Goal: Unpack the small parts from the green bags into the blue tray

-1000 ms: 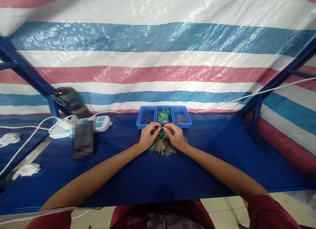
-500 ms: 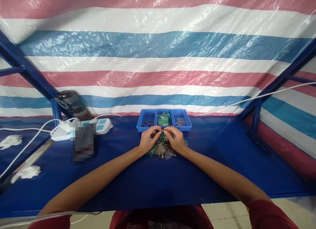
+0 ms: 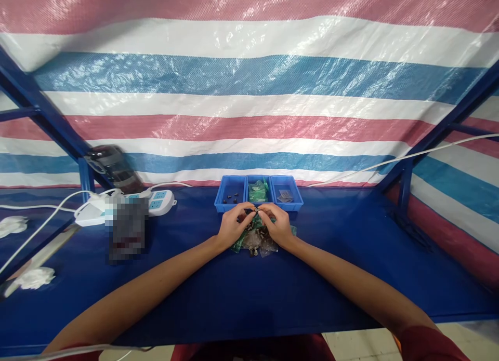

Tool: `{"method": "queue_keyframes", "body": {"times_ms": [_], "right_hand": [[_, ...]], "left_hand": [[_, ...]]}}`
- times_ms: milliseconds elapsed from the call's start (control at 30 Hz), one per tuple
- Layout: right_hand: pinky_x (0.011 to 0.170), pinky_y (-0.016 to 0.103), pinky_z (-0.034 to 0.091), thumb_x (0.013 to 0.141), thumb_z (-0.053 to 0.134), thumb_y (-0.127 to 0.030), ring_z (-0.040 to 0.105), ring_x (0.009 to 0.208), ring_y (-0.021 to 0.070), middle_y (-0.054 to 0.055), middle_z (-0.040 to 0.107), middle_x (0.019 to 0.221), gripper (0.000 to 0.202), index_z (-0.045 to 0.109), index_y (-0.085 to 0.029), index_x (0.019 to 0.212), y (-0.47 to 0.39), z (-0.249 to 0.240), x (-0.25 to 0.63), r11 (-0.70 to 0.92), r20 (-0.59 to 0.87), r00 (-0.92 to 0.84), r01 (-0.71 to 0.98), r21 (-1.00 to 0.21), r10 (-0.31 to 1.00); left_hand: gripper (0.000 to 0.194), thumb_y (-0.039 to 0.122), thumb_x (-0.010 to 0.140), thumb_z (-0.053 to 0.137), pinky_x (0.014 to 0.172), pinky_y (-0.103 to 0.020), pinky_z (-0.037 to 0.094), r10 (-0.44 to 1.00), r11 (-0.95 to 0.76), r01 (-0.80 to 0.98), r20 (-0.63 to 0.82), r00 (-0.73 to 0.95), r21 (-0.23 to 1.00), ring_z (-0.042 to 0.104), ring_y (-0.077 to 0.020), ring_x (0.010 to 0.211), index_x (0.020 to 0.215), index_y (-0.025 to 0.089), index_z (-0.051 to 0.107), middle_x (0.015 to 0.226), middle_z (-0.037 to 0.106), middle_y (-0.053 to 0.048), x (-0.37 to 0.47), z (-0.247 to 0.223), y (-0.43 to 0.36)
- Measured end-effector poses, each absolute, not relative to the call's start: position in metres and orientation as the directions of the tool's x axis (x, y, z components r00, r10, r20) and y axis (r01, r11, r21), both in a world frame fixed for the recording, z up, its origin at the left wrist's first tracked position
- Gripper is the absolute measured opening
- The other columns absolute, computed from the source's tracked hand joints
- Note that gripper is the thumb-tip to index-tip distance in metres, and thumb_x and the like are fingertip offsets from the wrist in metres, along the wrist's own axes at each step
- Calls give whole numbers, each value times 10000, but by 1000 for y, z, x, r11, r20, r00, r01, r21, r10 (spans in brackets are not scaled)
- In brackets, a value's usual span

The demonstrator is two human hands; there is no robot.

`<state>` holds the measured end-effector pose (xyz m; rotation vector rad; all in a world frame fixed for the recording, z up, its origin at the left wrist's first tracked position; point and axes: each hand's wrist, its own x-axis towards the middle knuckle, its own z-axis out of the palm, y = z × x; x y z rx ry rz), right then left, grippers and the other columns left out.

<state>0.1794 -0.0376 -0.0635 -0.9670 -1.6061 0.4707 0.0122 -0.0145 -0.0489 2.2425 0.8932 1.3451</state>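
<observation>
My left hand (image 3: 235,226) and my right hand (image 3: 277,224) meet fingertip to fingertip, both closed in a pinch around something too small to make out. Under and between them lies a pile (image 3: 252,239) of small metal-looking parts, clear bags and green bags. Just behind stand three joined blue bins. The left bin (image 3: 219,199) holds several small dark parts, the middle bin holds green packets (image 3: 258,191), and in the right bin (image 3: 298,199) lie small clear packets (image 3: 285,196).
On the left of the blue table (image 3: 331,278) are a white power strip (image 3: 162,202) with cables, a blurred dark object (image 3: 128,228), a dark bottle (image 3: 117,168) and crumpled white tissues (image 3: 37,278). A dark cord (image 3: 409,230) lies at the right. Striped sheeting hangs behind.
The whole view has shifted slightly, with the table and bins a little lower. My hands stay pinched together over the pile.
</observation>
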Motion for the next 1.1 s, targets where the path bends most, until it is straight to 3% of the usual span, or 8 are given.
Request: {"method": "queue_keyframes", "body": {"times_ms": [600, 1100], "right_hand": [[605, 265, 486, 918, 492, -295, 586, 640, 138, 39, 622, 819, 171, 625, -198, 961, -39, -62, 179, 627, 654, -44, 337, -702, 756], [581, 263, 491, 919, 494, -308, 591, 622, 136, 37, 622, 804, 173, 620, -201, 970, -39, -63, 179, 626, 656, -32, 337, -703, 754]], "left_hand": [[228, 349, 886, 556, 504, -195, 401, 697, -717, 366, 625, 353, 593, 466, -83, 470, 1042, 188, 594, 560, 509, 49, 11, -51, -14], [221, 339, 900, 537, 508, -193, 419, 681, -732, 360, 637, 361, 579, 481, -80, 478, 1038, 176, 596, 609, 560, 29, 12, -47, -16]]}}
